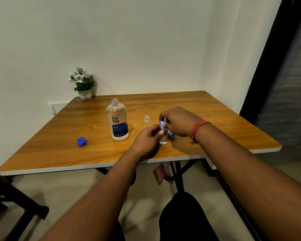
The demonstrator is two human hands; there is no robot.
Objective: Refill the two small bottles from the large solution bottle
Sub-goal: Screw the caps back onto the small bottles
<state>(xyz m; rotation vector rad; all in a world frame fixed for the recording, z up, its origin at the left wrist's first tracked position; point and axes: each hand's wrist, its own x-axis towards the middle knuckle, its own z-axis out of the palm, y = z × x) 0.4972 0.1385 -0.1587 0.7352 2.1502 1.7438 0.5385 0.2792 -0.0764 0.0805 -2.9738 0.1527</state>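
The large solution bottle (117,120), clear with a blue label, stands uncapped at the middle of the wooden table (59,150). Its dark blue cap (81,141) lies to the left. One small clear bottle (146,121) stands uncapped just right of the large bottle. My left hand (149,138) grips the second small bottle (164,139), which stands upright on the table. My right hand (178,121) pinches a light blue cap (163,123) sitting on that bottle's neck. Another light blue cap (171,135) lies on the table under my right hand, partly hidden.
A small white pot of white flowers (83,84) stands at the table's far left corner against the wall. A checked cloth (161,173) hangs under the table near its black legs. A dark chair (16,197) is at the lower left.
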